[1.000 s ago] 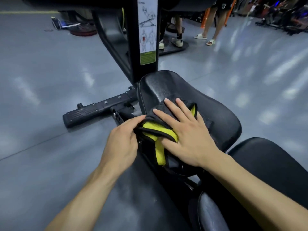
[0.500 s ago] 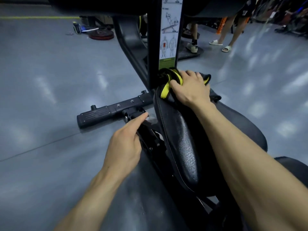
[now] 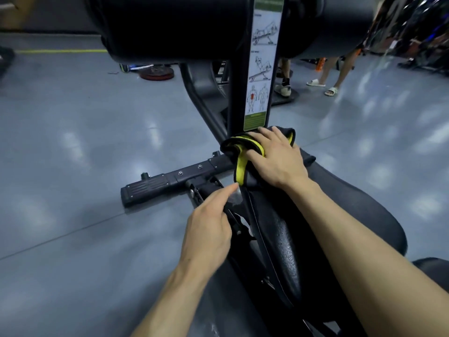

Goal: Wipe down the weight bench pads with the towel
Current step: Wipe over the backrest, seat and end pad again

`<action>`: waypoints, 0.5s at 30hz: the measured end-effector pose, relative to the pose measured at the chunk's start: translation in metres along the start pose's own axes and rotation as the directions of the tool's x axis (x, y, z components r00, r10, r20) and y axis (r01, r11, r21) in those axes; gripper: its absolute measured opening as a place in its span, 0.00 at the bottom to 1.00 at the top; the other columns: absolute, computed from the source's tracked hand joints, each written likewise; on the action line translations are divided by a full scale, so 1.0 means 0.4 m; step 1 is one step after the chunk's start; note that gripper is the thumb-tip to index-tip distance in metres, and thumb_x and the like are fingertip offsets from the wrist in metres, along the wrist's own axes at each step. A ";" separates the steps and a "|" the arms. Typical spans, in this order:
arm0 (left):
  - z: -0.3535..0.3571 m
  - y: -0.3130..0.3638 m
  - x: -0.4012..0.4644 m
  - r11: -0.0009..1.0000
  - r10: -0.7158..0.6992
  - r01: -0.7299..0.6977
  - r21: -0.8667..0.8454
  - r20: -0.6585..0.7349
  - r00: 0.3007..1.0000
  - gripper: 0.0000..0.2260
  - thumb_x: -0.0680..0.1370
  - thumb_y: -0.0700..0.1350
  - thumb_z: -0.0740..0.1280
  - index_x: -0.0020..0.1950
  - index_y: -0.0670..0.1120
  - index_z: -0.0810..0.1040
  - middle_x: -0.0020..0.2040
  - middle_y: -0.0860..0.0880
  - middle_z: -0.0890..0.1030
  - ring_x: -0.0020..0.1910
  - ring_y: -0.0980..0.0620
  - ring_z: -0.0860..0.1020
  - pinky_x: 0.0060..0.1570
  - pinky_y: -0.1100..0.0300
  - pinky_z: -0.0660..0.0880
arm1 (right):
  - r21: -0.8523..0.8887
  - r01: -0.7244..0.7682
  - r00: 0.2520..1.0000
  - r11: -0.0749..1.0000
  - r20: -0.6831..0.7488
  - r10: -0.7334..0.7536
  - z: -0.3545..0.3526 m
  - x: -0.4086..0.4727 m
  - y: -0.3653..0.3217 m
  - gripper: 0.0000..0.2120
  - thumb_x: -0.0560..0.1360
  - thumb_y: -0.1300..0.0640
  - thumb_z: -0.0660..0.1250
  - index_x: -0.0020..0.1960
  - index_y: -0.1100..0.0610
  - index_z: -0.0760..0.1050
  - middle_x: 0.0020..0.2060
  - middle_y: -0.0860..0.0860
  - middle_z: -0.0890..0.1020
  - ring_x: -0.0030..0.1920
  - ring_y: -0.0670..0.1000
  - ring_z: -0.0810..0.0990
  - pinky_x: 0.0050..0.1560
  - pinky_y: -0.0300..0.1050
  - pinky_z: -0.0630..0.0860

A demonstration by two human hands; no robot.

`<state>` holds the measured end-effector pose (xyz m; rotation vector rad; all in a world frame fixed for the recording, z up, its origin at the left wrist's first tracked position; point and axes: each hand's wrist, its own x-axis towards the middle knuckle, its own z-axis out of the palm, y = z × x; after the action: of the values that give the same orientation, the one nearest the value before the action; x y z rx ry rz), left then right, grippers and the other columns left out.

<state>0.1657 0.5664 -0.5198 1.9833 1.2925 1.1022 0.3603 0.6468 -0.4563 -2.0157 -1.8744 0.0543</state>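
Head view: right hand [image 3: 274,159] presses flat a black, yellow-edged towel [image 3: 239,152] onto the pebbled seat pad [image 3: 281,234]; left hand [image 3: 209,224] points loosely

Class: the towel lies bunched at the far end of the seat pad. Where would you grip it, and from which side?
Grip the yellow-edged fold of the towel that hangs over the seat pad's left edge, coming from the left. It dangles free beside the left hand, while the right hand covers the rest.

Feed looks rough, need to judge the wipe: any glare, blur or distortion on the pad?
Head view: soft glare streak down the pad; bright patches on the floor; towel and right hand reasonably sharp; far background smeared; wide-angle bending at the edges.
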 end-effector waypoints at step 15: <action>-0.079 0.111 -0.096 0.960 0.221 -0.177 -0.218 0.192 0.956 0.17 0.81 0.42 0.65 0.61 0.64 0.77 0.56 0.65 0.81 0.56 0.61 0.79 0.55 0.66 0.75 | 0.251 -0.151 0.978 0.956 -0.106 0.182 -0.079 -0.504 -0.053 0.15 0.81 0.49 0.60 0.67 0.44 0.74 0.67 0.45 0.80 0.71 0.51 0.73 0.69 0.56 0.69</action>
<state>0.1524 0.5130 -0.4820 2.0479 0.8504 1.0297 0.3278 0.4444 -0.4669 -1.9546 -1.5357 0.1859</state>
